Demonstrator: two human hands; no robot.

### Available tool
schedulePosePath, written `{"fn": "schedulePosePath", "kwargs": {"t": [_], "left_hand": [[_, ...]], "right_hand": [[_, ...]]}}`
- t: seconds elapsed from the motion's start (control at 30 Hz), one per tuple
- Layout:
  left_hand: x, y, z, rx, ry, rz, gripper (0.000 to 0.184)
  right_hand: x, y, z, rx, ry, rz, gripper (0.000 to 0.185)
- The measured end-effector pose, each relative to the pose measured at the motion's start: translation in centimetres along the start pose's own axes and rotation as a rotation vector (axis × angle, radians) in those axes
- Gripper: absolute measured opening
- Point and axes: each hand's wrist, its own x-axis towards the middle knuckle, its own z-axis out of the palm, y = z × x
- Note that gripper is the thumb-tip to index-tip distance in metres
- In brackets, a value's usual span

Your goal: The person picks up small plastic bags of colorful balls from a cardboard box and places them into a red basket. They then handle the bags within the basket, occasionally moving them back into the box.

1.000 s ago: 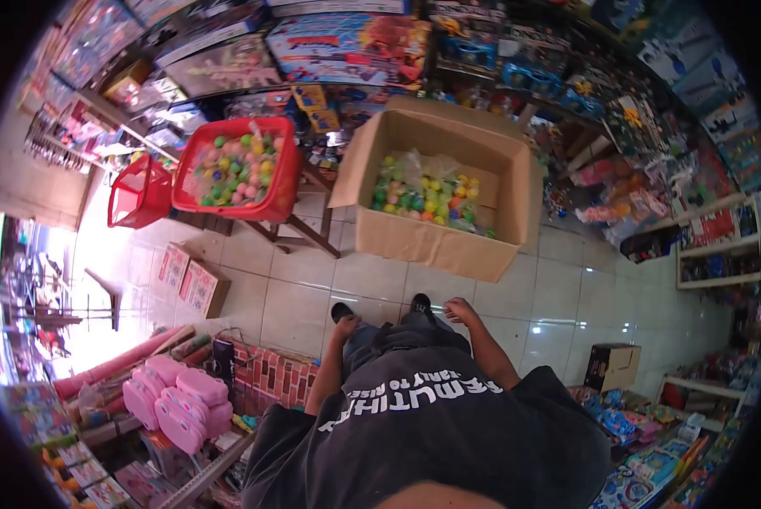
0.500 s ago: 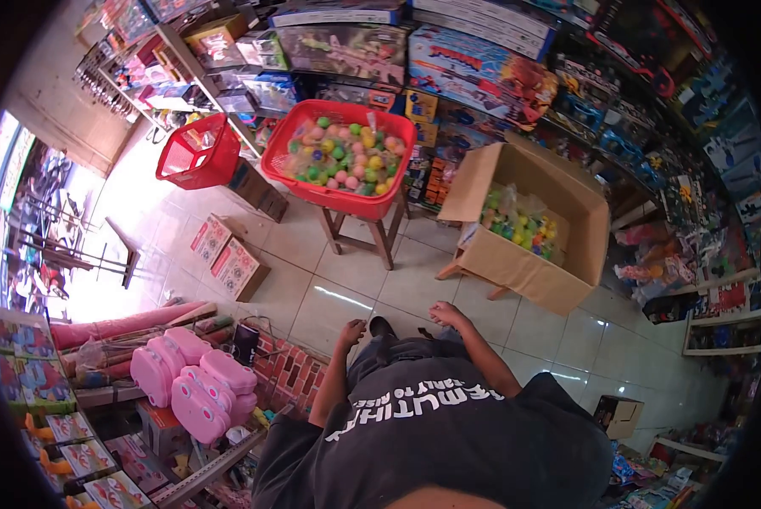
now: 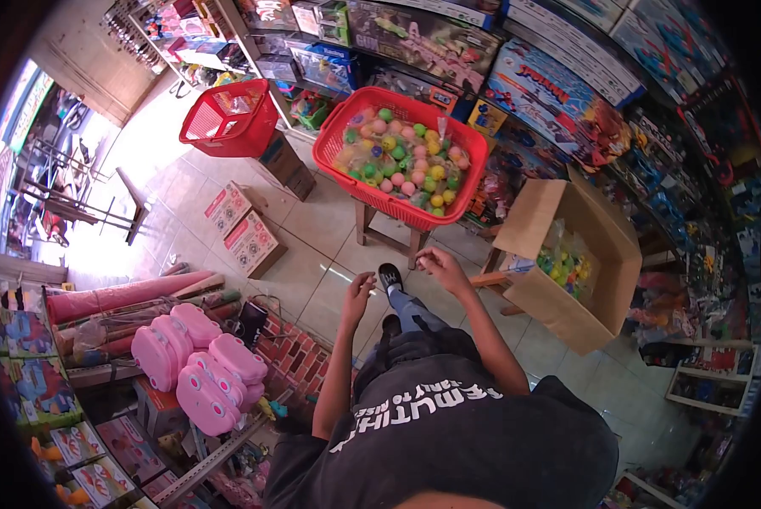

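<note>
My left hand (image 3: 360,293) is raised in front of my body, loosely curled with fingers apart and nothing in it. My right hand (image 3: 435,264) is also empty, fingers parted, just below the red basket (image 3: 397,198) and not touching it. That basket stands on a wooden stool (image 3: 368,229) and holds many colourful balls (image 3: 395,155), some in clear plastic. To its right, an open cardboard box (image 3: 550,305) holds more bagged balls (image 3: 565,265).
A second red basket (image 3: 228,140) stands at the left on boxes. Two cartons (image 3: 253,243) lie on the tiled floor. Pink cases (image 3: 219,382) and rolled material (image 3: 126,294) are at lower left. Shelves of boxed toys (image 3: 423,38) line the back.
The view has shifted and turned right, and the ball-filled basket is now closer. Both my hands have risen a little. One foot has stepped forward toward the stool.
</note>
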Motion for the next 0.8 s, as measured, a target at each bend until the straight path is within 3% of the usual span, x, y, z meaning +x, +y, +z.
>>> {"fn": "schedulePosePath", "kwargs": {"t": [0.23, 0.33, 0.37, 0.43, 0.5, 0.57, 0.67, 0.8], "left_hand": [[7.5, 10.5, -2.3, 0.02, 0.209, 0.305, 0.021], [10.6, 14.8, -2.8, 0.305, 0.405, 0.504, 0.016], [11.6, 16.0, -2.9, 0.303, 0.413, 0.5, 0.016], [13.6, 18.2, -3.3, 0.602, 0.429, 0.677, 0.015], [15.4, 19.2, -3.7, 0.647, 0.41, 0.643, 0.016], [17.3, 19.5, -3.9, 0.771, 0.385, 0.731, 0.016], [19.0, 19.0, -4.2, 0.858, 0.362, 0.746, 0.018], [19.2, 19.1, -4.3, 0.866, 0.347, 0.668, 0.018]], "right_hand": [[9.9, -9.3, 0.0, 0.151, -0.121, -0.1, 0.011], [15.5, -8.4, 0.2, -0.046, -0.101, -0.282, 0.018], [16.9, -8.1, 0.2, -0.048, -0.109, -0.28, 0.018], [19.7, -8.3, 0.5, -0.179, -0.086, -0.124, 0.024], [22.6, -7.0, 1.2, -0.176, -0.121, -0.161, 0.032], [24.4, -6.7, 1.7, -0.486, 0.037, -0.433, 0.041], [27.1, -4.6, 2.0, -0.631, -0.008, -0.481, 0.045], [27.4, -6.3, 2.6, -0.601, -0.042, -0.298, 0.034]]}}
